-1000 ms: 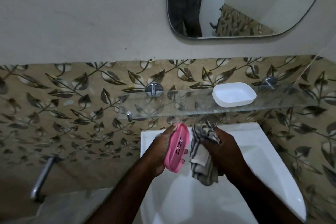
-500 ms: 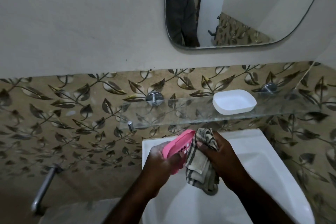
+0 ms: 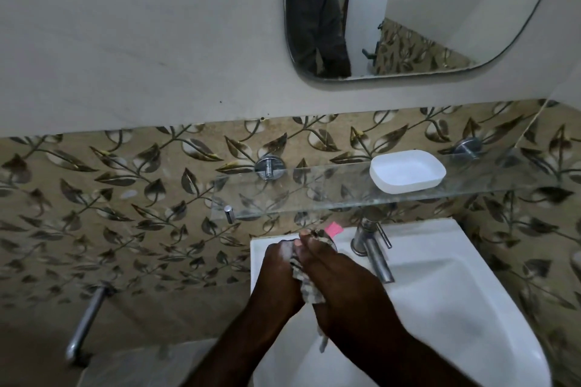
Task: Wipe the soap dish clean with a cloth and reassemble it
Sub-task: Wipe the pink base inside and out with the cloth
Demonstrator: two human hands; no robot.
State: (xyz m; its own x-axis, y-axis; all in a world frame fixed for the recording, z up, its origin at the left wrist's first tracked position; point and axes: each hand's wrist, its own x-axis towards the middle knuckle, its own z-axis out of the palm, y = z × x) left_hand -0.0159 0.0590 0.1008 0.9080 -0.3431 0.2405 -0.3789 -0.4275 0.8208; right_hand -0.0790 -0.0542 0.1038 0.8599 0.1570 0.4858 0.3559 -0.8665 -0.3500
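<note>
Soap-dish tray, the pink piece, is almost wholly hidden: only one small corner pokes out above the hands, just left of the tap, and its slots and the rest of its outline cannot be made out. It is held above the back left of the sink, wrapped in the striped cloth, which is itself mostly covered; a crumpled fold shows between the palms, a bit shows at the fingertips, and a thin tail hangs below the right wrist. The left hand is clenched round the wrapped tray from the left, knuckles toward the camera. The right hand grips the cloth and presses it against the tray from the right, fingers pointing up and away, the two hands touching along the bundle. Both forearms come up from the bottom edge, where they are cut off. The soap-dish base, white and lying open side up, sits well apart on the glass shelf above the sink, toward its right end. The mirror is cut off at the top and shows only a dark sleeve and torso.
</note>
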